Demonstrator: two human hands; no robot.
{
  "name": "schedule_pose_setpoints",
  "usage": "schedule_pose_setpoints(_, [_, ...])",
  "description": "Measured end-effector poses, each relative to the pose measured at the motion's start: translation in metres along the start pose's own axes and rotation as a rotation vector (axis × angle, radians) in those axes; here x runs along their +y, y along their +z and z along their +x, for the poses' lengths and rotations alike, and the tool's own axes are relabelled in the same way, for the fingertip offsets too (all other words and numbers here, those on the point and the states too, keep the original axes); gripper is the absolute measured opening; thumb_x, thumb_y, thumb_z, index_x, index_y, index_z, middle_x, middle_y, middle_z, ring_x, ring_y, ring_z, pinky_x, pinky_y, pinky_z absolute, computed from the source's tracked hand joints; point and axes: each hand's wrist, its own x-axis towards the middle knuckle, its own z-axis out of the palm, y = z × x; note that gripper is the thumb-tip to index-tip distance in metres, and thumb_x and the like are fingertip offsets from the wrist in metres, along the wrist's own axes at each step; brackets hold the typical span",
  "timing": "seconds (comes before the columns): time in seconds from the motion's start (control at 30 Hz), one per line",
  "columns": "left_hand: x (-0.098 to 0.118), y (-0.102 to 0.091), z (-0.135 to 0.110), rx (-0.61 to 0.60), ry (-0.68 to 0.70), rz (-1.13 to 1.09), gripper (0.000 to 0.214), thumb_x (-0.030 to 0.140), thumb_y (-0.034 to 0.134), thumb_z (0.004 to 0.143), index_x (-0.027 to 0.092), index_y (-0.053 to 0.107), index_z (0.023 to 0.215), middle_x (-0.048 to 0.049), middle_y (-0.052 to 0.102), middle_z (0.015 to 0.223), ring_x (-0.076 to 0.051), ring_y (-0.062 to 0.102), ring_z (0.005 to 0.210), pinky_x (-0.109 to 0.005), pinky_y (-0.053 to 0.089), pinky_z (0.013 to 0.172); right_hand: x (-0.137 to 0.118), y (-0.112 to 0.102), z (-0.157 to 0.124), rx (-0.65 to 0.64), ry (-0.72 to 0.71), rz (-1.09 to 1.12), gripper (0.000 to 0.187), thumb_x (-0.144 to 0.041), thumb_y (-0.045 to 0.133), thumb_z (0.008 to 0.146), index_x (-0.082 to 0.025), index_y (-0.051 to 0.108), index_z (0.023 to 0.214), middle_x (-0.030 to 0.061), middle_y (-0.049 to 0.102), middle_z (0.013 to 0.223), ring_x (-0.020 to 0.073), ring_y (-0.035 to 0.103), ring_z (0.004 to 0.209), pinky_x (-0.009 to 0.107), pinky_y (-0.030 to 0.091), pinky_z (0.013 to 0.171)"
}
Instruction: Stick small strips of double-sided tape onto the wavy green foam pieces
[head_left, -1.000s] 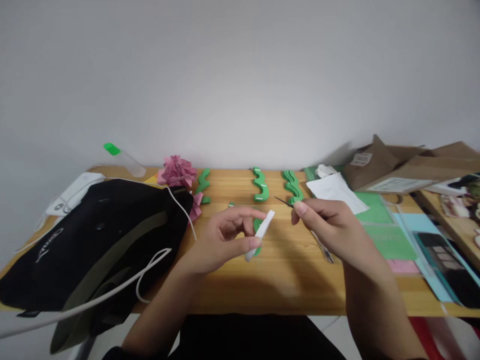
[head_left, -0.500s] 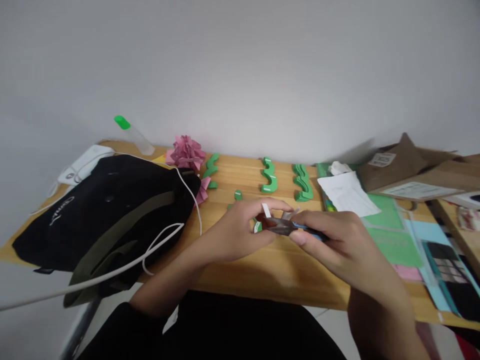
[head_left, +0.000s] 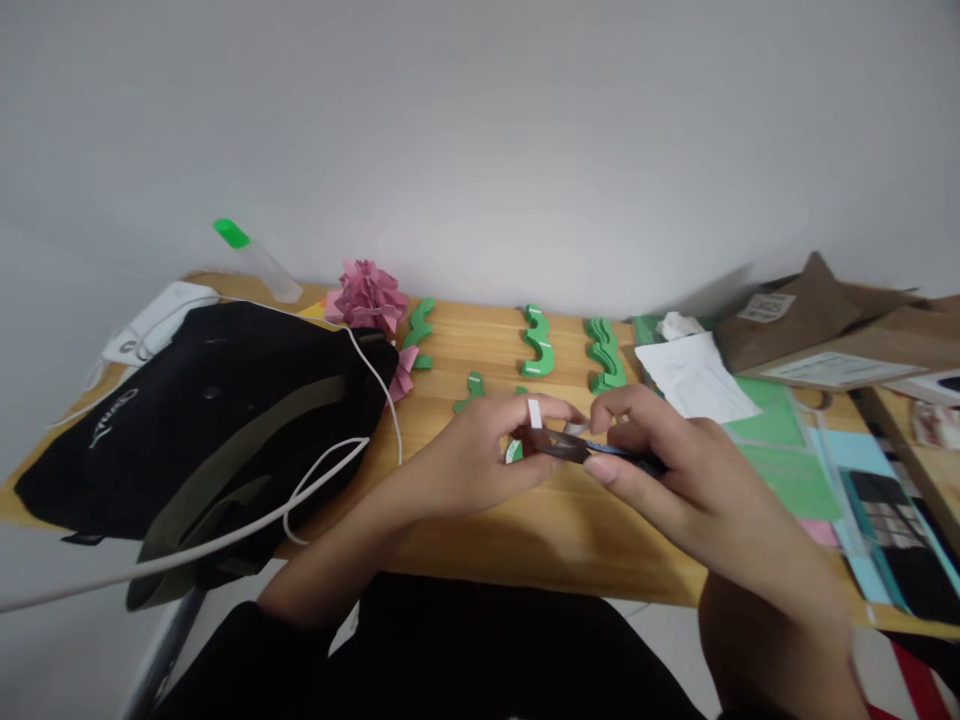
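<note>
My left hand (head_left: 480,455) is closed, thumb and fingers around a narrow white strip (head_left: 535,414) that sticks up at the fingers. My right hand (head_left: 675,470) grips dark pliers (head_left: 564,447) with blue-and-black handles, index finger bent and thumb along the side. Their jaws reach in between the left thumb and fingers at the strip, where the contact is hidden. Beneath the left hand, a green piece with a white face (head_left: 514,451) partly shows on the table. Beyond the hands lie green wavy pieces (head_left: 537,342), with a stack of similar ones (head_left: 605,355) to their right.
A black bag (head_left: 202,420) with a white cable covers the left of the wooden table (head_left: 487,540). Pink paper flowers (head_left: 369,297) and a green-capped bottle (head_left: 262,265) stand behind it. White paper (head_left: 697,377), green folders and a cardboard box (head_left: 825,330) are on the right.
The pliers have turned slightly between my hands, and my right index finger has lifted and bent more. My left hand stays closed in about the same place. The view has shifted a little.
</note>
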Motion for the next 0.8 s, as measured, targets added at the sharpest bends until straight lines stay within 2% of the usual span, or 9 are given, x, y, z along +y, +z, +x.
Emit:
schedule_pose_setpoints(0.1, [-0.002, 0.001, 0.000, -0.001, 0.006, -0.036, 0.028, 0.013, 0.062, 0.080, 0.017, 0.065, 0.108, -0.0038, 0.071, 0.096, -0.016, 0.066, 0.082, -0.028, 0.052, 0.073, 0.001, 0.000, 0.000, -0.042, -0.054, 0.006, 0.032, -0.043, 0.046, 0.096, -0.027, 0.057, 0.121, 0.0023, 0.074, 0.083, 0.0153, 0.063, 0.059, 0.026, 0.046, 0.056])
schedule_pose_setpoints(0.2, [-0.004, 0.001, 0.000, 0.016, -0.018, -0.013, 0.020, 0.015, 0.062, 0.081, 0.014, 0.066, 0.100, -0.0051, 0.071, 0.090, -0.018, 0.066, 0.082, -0.029, 0.052, 0.072, 0.004, 0.000, 0.001, -0.119, -0.115, -0.023, 0.042, -0.038, 0.041, 0.099, -0.030, 0.049, 0.139, 0.0016, 0.075, 0.085, 0.0142, 0.063, 0.057, 0.025, 0.048, 0.059])
schedule_pose_setpoints(0.37, [-0.006, -0.001, 0.002, -0.023, -0.004, 0.057, 0.011, 0.018, 0.061, 0.081, 0.015, 0.066, 0.090, -0.0029, 0.069, 0.081, -0.016, 0.064, 0.075, -0.028, 0.050, 0.068, 0.007, 0.000, 0.001, -0.159, -0.153, -0.062, 0.043, -0.037, 0.036, 0.100, -0.029, 0.051, 0.140, 0.0005, 0.073, 0.073, 0.0138, 0.062, 0.055, 0.025, 0.047, 0.057])
schedule_pose_setpoints(0.5, [-0.008, -0.001, 0.002, -0.027, 0.016, 0.090, 0.005, 0.018, 0.061, 0.080, 0.015, 0.065, 0.078, -0.0003, 0.064, 0.070, -0.014, 0.058, 0.064, -0.026, 0.045, 0.061, 0.010, -0.003, 0.004, -0.218, -0.144, -0.009, 0.043, -0.039, 0.039, 0.099, -0.027, 0.055, 0.136, -0.0035, 0.064, 0.056, 0.0119, 0.050, 0.042, 0.024, 0.043, 0.051])
schedule_pose_setpoints(0.57, [-0.009, -0.002, 0.002, -0.030, 0.021, 0.062, 0.006, 0.017, 0.063, 0.079, 0.016, 0.067, 0.083, -0.0001, 0.063, 0.072, -0.013, 0.057, 0.065, -0.025, 0.044, 0.061, 0.012, -0.006, 0.005, -0.234, -0.113, 0.060, 0.042, -0.041, 0.042, 0.097, -0.027, 0.057, 0.134, -0.0036, 0.061, 0.055, 0.0116, 0.045, 0.040, 0.025, 0.043, 0.050])
schedule_pose_setpoints(0.67, [-0.009, -0.003, 0.001, -0.031, 0.011, -0.023, 0.025, 0.015, 0.065, 0.078, 0.017, 0.067, 0.103, 0.0012, 0.061, 0.074, -0.013, 0.057, 0.069, -0.025, 0.045, 0.065, 0.018, -0.008, 0.000, -0.161, -0.038, 0.188, 0.046, -0.044, 0.047, 0.094, -0.027, 0.055, 0.135, -0.0031, 0.058, 0.055, 0.0125, 0.043, 0.042, 0.026, 0.041, 0.047])
schedule_pose_setpoints(0.73, [-0.009, -0.004, 0.000, 0.004, -0.006, -0.084, 0.032, 0.016, 0.066, 0.078, 0.018, 0.064, 0.110, 0.0025, 0.059, 0.072, -0.012, 0.057, 0.068, -0.025, 0.046, 0.066, 0.023, -0.006, -0.006, -0.037, 0.038, 0.272, 0.046, -0.046, 0.045, 0.095, -0.026, 0.053, 0.136, -0.0047, 0.049, 0.052, 0.0123, 0.040, 0.043, 0.025, 0.036, 0.043])
schedule_pose_setpoints(0.8, [-0.008, -0.005, 0.000, 0.049, -0.019, -0.172, 0.033, 0.018, 0.067, 0.079, 0.018, 0.063, 0.111, 0.0037, 0.057, 0.070, -0.011, 0.058, 0.065, -0.024, 0.047, 0.064, 0.028, -0.001, -0.011, 0.116, 0.122, 0.338, 0.040, -0.047, 0.043, 0.096, -0.025, 0.058, 0.126, -0.0056, 0.043, 0.053, 0.0111, 0.038, 0.044, 0.024, 0.033, 0.041])
